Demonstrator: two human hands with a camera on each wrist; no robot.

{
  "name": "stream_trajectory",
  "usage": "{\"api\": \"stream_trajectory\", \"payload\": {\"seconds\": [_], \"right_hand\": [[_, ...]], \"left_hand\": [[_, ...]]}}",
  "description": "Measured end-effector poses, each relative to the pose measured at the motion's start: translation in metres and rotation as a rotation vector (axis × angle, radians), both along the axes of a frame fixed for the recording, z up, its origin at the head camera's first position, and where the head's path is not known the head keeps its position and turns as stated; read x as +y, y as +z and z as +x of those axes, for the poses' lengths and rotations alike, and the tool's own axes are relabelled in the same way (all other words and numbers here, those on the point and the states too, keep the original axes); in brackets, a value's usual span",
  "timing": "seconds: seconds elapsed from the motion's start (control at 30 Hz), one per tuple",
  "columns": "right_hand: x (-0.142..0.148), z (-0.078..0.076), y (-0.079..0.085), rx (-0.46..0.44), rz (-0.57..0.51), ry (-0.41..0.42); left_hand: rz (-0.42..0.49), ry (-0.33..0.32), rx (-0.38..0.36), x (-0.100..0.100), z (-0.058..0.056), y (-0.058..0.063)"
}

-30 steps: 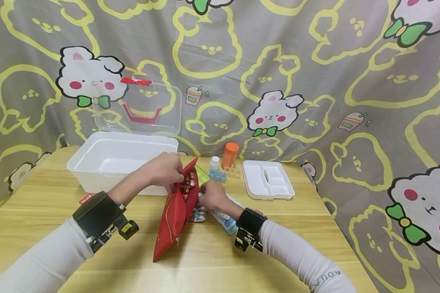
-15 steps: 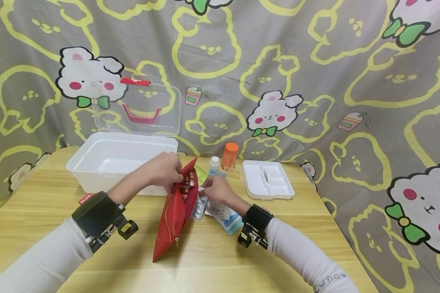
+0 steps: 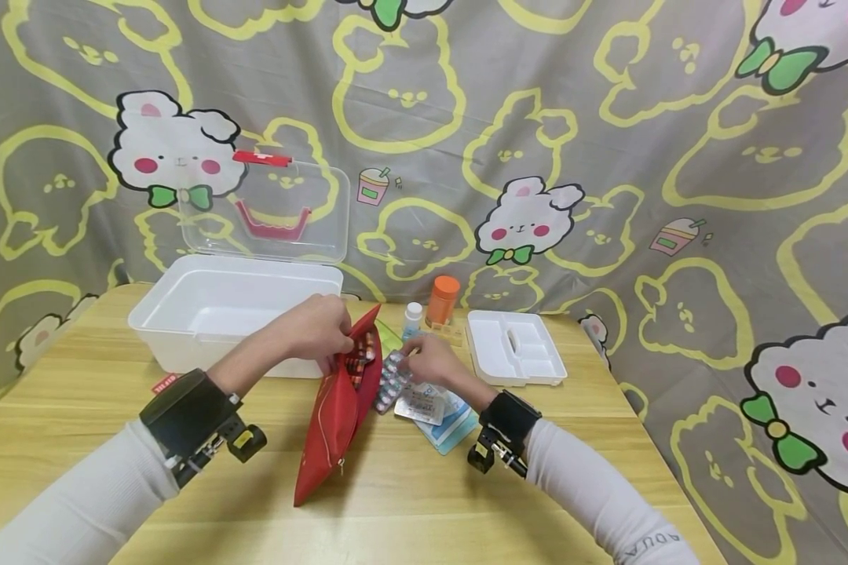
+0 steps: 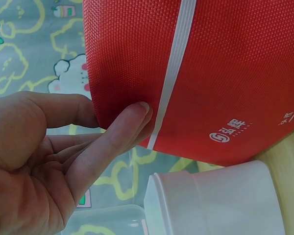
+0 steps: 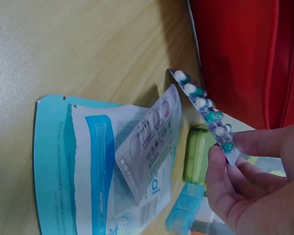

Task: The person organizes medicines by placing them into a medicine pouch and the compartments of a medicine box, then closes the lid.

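Observation:
My left hand (image 3: 319, 329) pinches the upper edge of a red zippered pouch (image 3: 334, 424), standing tilted on the table with its mouth open. Capsule strips (image 3: 359, 362) show inside it. In the left wrist view, thumb and fingers grip the fabric beside a pale strip. My right hand (image 3: 434, 362) pinches one end of a blister pack (image 5: 208, 113) of green and white capsules, slanted beside the pouch. Another blister pack (image 5: 149, 142), silver side showing, lies on a white-and-blue packet (image 5: 100, 171), with a light-blue packet (image 5: 51, 161) underneath.
Behind my left arm stands a white box (image 3: 177, 314), its clear lid (image 3: 325, 212) raised. Further back are a white bottle (image 3: 413, 312), an orange-capped bottle (image 3: 443, 298) and a yellow pill case (image 3: 451, 333). A white compartment tray (image 3: 491, 353) lies right; a blue pill case (image 5: 186, 208) sits near the packets.
My right hand has moved slightly right and up from beside the pouch, tilting the capsule blister pack. The silver blister pack and packets are more exposed. My left hand stays on the pouch.

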State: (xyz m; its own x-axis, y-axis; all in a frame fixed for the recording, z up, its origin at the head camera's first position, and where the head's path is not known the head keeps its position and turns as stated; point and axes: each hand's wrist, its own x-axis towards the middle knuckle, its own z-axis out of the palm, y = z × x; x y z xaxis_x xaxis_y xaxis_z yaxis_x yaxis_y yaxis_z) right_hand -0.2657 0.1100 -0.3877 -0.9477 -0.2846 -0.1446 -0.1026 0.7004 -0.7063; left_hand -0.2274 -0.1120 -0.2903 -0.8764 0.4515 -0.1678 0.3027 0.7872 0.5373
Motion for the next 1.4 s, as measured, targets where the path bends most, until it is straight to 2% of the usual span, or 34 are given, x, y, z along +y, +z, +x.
{"api": "stream_trajectory", "payload": {"seconds": [0.33, 0.5, 0.73, 1.0, 1.4], "right_hand": [[0.011, -0.001, 0.005, -0.011, -0.057, -0.02], [0.015, -0.001, 0.005, 0.023, -0.058, 0.002], [0.018, -0.004, 0.008, 0.022, -0.035, 0.011], [0.024, -0.007, 0.022, 0.01, -0.043, -0.016], [0.032, -0.011, 0.053, 0.01, -0.158, -0.061]], "left_hand": [[0.005, 0.005, -0.009, -0.001, 0.0, 0.0], [0.002, 0.001, -0.008, -0.001, 0.0, 0.001], [0.01, 0.006, -0.022, -0.001, 0.001, 0.002], [0.021, -0.005, -0.016, -0.001, -0.001, 0.0], [0.028, 0.001, -0.029, 0.0, 0.0, 0.001]]}}
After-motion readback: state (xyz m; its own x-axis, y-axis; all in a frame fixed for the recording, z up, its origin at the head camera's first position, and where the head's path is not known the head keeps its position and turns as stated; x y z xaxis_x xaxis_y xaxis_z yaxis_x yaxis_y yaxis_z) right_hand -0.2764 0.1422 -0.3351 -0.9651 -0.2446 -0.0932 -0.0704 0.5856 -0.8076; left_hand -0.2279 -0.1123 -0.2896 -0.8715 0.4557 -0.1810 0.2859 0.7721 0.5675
